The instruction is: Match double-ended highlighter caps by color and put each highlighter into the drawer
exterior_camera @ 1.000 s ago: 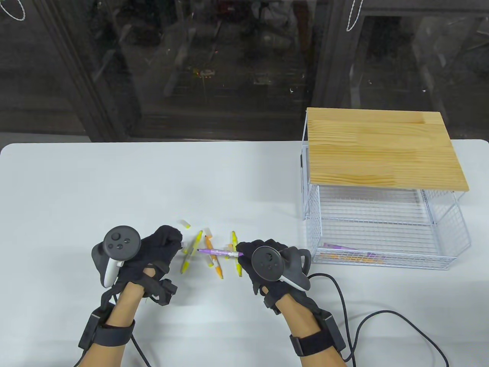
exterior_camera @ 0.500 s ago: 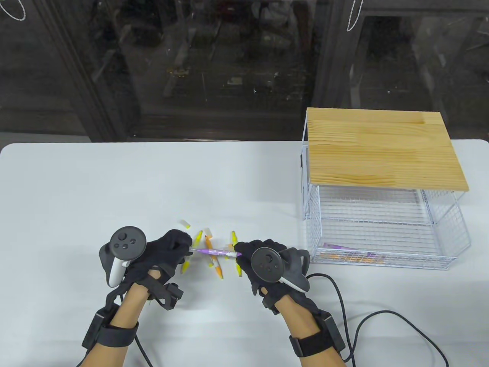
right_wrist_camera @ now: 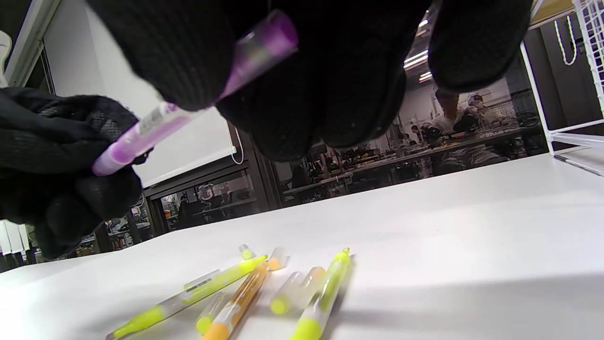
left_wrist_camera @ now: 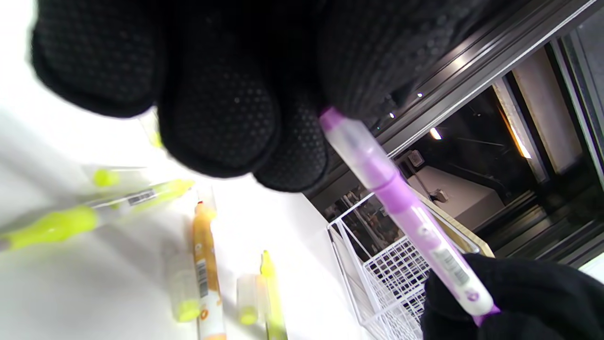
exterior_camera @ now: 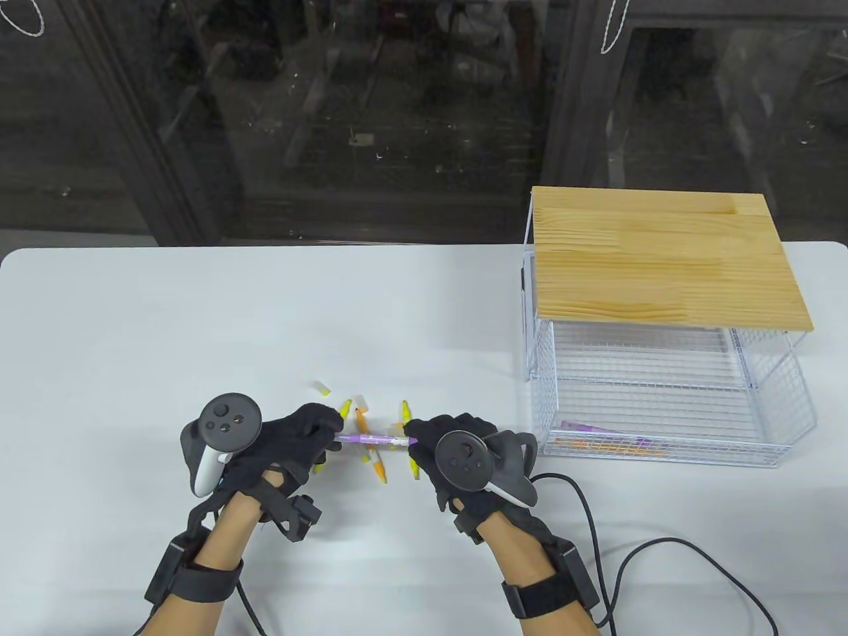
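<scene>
A purple highlighter (exterior_camera: 371,438) hangs level above the table between both hands. My left hand (exterior_camera: 329,434) pinches its left end, where a clear cap with a purple tip (left_wrist_camera: 349,141) sits on the pen. My right hand (exterior_camera: 414,442) grips the right end (right_wrist_camera: 264,42). Under it on the table lie an orange highlighter (exterior_camera: 377,467), a yellow highlighter (exterior_camera: 413,468) and a second yellow one (exterior_camera: 344,409) partly hidden by my left hand. Loose clear caps (exterior_camera: 321,388) lie beside them.
The white wire drawer (exterior_camera: 662,454) stands pulled out at the right under a wooden top (exterior_camera: 662,258). Purple and orange highlighters (exterior_camera: 596,437) lie in it. A black cable (exterior_camera: 636,550) runs across the table near my right wrist.
My left hand has moved right to the purple highlighter's bare left tip. That end now sits under a cap inside its fingers. My right hand has stayed put.
</scene>
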The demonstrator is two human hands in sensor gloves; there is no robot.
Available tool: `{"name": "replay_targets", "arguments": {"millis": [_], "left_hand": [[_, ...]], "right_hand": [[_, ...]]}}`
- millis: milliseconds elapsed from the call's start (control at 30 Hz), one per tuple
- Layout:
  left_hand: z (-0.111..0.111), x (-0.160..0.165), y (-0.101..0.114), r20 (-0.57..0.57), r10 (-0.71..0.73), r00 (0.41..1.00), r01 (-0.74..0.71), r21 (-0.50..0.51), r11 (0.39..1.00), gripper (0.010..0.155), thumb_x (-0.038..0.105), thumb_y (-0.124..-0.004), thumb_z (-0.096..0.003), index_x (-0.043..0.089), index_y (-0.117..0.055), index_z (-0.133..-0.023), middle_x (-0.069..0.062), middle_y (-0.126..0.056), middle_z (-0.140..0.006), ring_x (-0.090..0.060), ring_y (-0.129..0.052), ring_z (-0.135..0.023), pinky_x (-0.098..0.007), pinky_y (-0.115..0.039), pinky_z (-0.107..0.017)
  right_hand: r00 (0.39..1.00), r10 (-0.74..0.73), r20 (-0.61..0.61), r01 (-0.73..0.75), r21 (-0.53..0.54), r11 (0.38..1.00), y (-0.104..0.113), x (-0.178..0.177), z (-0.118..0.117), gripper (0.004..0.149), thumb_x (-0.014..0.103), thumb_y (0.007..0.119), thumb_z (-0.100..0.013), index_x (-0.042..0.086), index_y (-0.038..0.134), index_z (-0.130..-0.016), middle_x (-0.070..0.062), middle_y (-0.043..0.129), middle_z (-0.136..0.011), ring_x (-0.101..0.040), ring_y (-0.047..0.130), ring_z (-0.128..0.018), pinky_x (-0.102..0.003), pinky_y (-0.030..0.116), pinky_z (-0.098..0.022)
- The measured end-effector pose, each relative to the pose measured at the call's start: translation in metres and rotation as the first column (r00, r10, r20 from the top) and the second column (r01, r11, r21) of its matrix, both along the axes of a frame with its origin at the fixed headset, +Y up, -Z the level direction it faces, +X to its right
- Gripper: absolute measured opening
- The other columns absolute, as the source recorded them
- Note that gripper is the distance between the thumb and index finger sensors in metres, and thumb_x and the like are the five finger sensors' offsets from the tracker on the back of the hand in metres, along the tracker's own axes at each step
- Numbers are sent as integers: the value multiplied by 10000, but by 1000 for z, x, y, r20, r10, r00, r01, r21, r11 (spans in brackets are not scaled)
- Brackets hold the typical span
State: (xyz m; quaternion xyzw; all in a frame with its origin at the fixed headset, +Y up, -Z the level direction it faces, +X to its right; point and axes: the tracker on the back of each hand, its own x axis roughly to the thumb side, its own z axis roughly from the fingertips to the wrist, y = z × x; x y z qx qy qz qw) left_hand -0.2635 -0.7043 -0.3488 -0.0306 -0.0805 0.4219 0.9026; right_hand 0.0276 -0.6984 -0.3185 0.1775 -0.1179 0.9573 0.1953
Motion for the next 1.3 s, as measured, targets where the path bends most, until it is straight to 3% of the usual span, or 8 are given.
{"name": "replay_targets", "arguments": {"millis": [200, 667, 900, 1067, 1300], "left_hand": [[2, 9, 3, 65, -103, 993, 97, 82, 992, 414, 308, -838, -389, 282, -920, -794, -53, -1078, -619, -276, -1050, -440, -526, -878, -377], [21, 35, 19, 42, -295, 954, 270, 301, 915, 427, 288, -813, -382, 281, -907, -799, -75, -1054, -610, -285, -1034, -446, -539, -873, -393], [25, 34, 28, 28, -302, 953, 276, 332, 902, 431, 286, -807, -383, 284, -906, -802, -73, -1045, -619, -288, -1027, -462, -544, -867, -409], [19, 25, 24, 63, -265, 962, 243, 245, 939, 492, 404, -872, -370, 303, -879, -852, -33, -1005, -698, -310, -1001, -527, -557, -842, -427], [24, 34, 25, 25, -336, 941, 309, 338, 889, 452, 393, -895, -345, 319, -934, -788, 24, -1053, -654, -269, -1043, -470, -524, -880, -387]], "right_hand": [[1000, 7, -7, -7, 2, 1000, 0, 0, 0, 428, 390, 845, -415, 308, 898, -832, 7, 986, -762, -276, 966, -648, -599, 724, -563], [999, 34, 7, -35, 94, 995, 8, 4, 4, 433, 341, 855, -379, 311, 918, -806, 32, 1003, -746, -260, 975, -648, -586, 733, -579], [1000, 25, -3, -24, 139, 990, 12, 2, 7, 435, 339, 850, -372, 306, 922, -800, 38, 1017, -727, -246, 986, -631, -574, 742, -580], [999, -13, -37, 16, 89, 996, 10, 0, 7, 438, 367, 854, -392, 304, 909, -822, 34, 1005, -743, -249, 980, -636, -583, 736, -572], [996, 81, -46, -78, 58, 995, 4, -14, 10, 447, 416, 868, -410, 310, 890, -843, 25, 966, -807, -288, 935, -717, -612, 703, -587]]}}
